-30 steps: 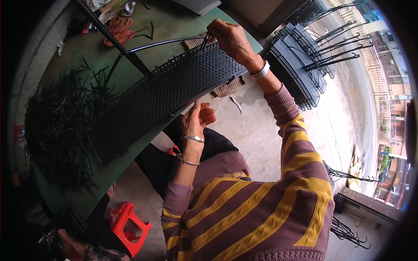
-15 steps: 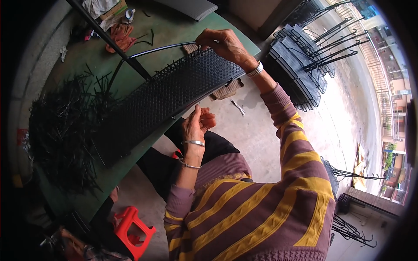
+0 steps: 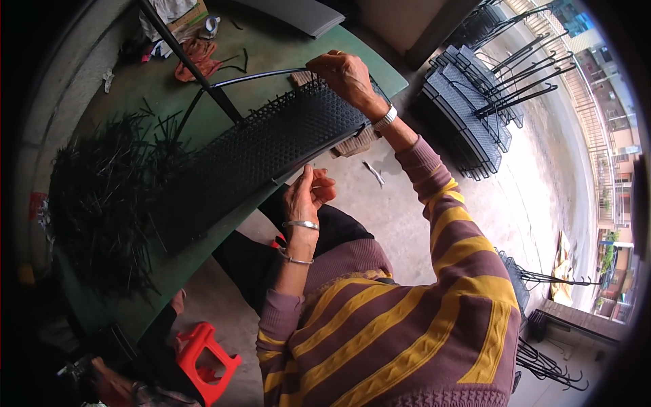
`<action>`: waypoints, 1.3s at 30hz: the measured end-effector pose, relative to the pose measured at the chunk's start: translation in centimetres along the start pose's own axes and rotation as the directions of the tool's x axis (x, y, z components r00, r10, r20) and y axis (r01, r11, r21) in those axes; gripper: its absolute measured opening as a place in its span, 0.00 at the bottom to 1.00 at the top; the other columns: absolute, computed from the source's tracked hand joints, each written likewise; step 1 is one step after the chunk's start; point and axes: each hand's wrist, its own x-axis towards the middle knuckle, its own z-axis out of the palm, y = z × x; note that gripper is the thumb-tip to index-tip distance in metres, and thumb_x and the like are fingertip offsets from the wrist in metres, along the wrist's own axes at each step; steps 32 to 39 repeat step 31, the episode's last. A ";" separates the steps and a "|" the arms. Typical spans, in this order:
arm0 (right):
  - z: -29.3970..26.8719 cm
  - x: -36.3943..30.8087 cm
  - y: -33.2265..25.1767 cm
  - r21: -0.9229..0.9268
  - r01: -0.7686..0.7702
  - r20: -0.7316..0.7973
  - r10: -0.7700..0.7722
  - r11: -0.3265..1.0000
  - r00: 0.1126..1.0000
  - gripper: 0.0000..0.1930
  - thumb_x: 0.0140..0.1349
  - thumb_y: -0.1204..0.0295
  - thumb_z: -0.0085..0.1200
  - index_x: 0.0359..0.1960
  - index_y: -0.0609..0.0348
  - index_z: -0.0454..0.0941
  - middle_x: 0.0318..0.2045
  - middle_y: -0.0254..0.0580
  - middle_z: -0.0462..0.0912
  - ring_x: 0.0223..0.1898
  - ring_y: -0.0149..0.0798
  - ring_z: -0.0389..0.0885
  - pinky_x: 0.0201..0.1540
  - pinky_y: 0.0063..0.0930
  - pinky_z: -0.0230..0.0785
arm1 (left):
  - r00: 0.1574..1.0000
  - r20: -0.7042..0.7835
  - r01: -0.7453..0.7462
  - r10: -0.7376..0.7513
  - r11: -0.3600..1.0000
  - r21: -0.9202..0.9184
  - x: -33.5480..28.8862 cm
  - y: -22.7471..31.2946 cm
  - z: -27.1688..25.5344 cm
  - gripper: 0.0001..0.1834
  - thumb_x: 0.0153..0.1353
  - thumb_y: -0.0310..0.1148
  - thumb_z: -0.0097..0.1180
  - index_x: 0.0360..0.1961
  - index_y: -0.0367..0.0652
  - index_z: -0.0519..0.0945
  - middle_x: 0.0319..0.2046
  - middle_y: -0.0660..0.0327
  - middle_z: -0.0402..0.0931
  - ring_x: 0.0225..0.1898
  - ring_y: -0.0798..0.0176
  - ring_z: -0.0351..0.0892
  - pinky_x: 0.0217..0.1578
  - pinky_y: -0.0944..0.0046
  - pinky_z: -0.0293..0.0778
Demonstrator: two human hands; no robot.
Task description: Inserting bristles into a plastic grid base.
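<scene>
A long black perforated panel (image 3: 271, 129) lies slanting across the green table (image 3: 380, 64), its near edge toward me. My right hand (image 3: 342, 78) is at the panel's far edge, close to the end of a curved dark metal rod (image 3: 261, 76). Its fingers are pinched together; what is between them is too small to make out. My left hand (image 3: 310, 193) stays just below the panel's near edge with fingers curled and thumb raised. Whatever it may hold is hidden. A heap of thin black strips (image 3: 102, 197) covers the table's left side, beside the panel's darker end.
Stacked black mesh panels with hooked rods (image 3: 468, 108) stand on the floor at right. A red plastic stool (image 3: 207, 366) is at lower left. A dark post (image 3: 186, 57) rises from the table near reddish-brown gloves (image 3: 195, 57). A grey sheet (image 3: 305, 17) lies on the table's back.
My right hand has moved slightly nearer me, with its wrist shifted left over the panel. My left hand has stayed put. The view of the table has shifted a little.
</scene>
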 end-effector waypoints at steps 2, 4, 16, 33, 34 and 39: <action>0.4 -0.5 -0.1 -0.031 -0.044 -0.052 0.042 0.999 0.998 0.08 0.59 0.71 0.55 0.38 0.52 0.83 0.32 0.42 0.83 0.30 0.41 0.81 0.32 0.30 0.71 | 1.000 0.001 -0.023 0.023 1.000 -0.007 -0.2 0.1 -0.3 0.20 0.64 0.49 0.51 0.34 0.40 0.80 0.24 0.61 0.79 0.23 0.69 0.78 0.29 0.70 0.77; 0.5 -0.8 -0.2 0.020 -0.071 -0.085 0.072 0.997 0.994 0.08 0.59 0.71 0.54 0.39 0.51 0.83 0.32 0.42 0.83 0.30 0.41 0.81 0.32 0.30 0.71 | 0.999 -0.001 -0.045 0.045 0.999 -0.016 -0.5 0.1 -0.4 0.21 0.64 0.50 0.51 0.34 0.41 0.80 0.24 0.62 0.80 0.23 0.70 0.78 0.29 0.71 0.76; 0.8 -1.9 -1.4 -0.127 -0.121 -0.164 0.100 0.984 0.981 0.10 0.59 0.71 0.53 0.42 0.48 0.82 0.29 0.41 0.79 0.29 0.44 0.79 0.32 0.33 0.70 | 0.981 0.081 -0.176 0.176 0.984 0.002 -1.8 1.5 -0.6 0.22 0.64 0.50 0.51 0.34 0.40 0.81 0.25 0.61 0.80 0.23 0.70 0.78 0.27 0.73 0.75; 0.6 -1.6 -1.4 -0.316 -0.125 -0.070 0.109 0.940 0.992 0.04 0.55 0.69 0.55 0.31 0.51 0.79 0.30 0.41 0.79 0.32 0.44 0.80 0.34 0.36 0.71 | 0.973 0.072 -0.214 0.219 0.974 -0.069 -3.2 2.6 -2.7 0.20 0.63 0.49 0.53 0.35 0.39 0.81 0.24 0.60 0.80 0.22 0.70 0.78 0.27 0.71 0.75; 0.6 -1.6 -1.4 -0.316 -0.125 -0.070 0.109 0.940 0.992 0.04 0.55 0.69 0.55 0.31 0.51 0.79 0.30 0.41 0.79 0.32 0.44 0.80 0.34 0.36 0.71 | 0.973 0.072 -0.214 0.219 0.974 -0.069 -3.2 2.6 -2.7 0.20 0.63 0.49 0.53 0.35 0.39 0.81 0.24 0.60 0.80 0.22 0.70 0.78 0.27 0.71 0.75; 0.6 -1.6 -1.4 -0.316 -0.125 -0.070 0.109 0.940 0.992 0.04 0.55 0.69 0.55 0.31 0.51 0.79 0.30 0.41 0.79 0.32 0.44 0.80 0.34 0.36 0.71 | 0.973 0.072 -0.214 0.219 0.974 -0.069 -3.2 2.6 -2.7 0.20 0.63 0.49 0.53 0.35 0.39 0.81 0.24 0.60 0.80 0.22 0.70 0.78 0.27 0.71 0.75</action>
